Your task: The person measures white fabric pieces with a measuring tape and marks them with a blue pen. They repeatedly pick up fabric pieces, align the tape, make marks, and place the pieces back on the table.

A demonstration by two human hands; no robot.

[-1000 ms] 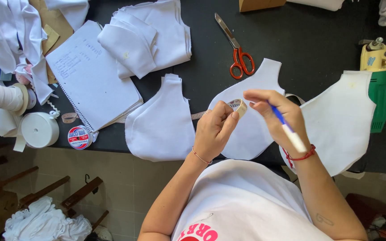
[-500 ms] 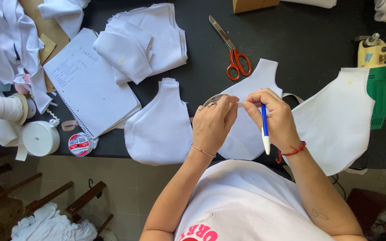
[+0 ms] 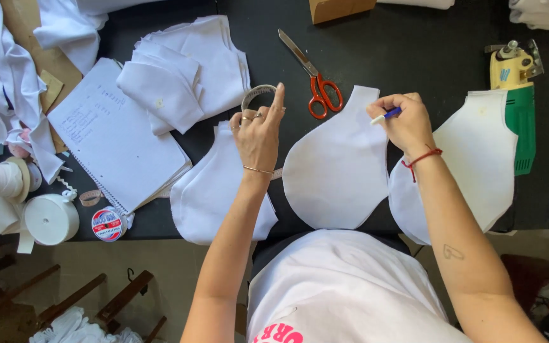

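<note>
While you look straight down at the black tabletop (image 3: 414,51), your left hand (image 3: 258,130) is raised over a white cut fabric piece (image 3: 214,203), index finger pointing toward twelve o'clock. Its grip is loosely closed: thumb and curled fingers hold a coiled measuring tape (image 3: 257,94), which arcs just above the knuckles. Your right hand (image 3: 405,124) sits at three o'clock from the left, closed into a fist around a blue-capped pen (image 3: 386,115) whose tip points toward nine o'clock. That fist rests at the upper right edge of the middle white fabric piece (image 3: 338,171), touching it. A third white piece (image 3: 478,159) lies just beyond your right wrist. Red-handled scissors (image 3: 316,79) lie at twelve o'clock between both hands, untouched. An open spiral notebook (image 3: 112,140) lies at nine o'clock.
</note>
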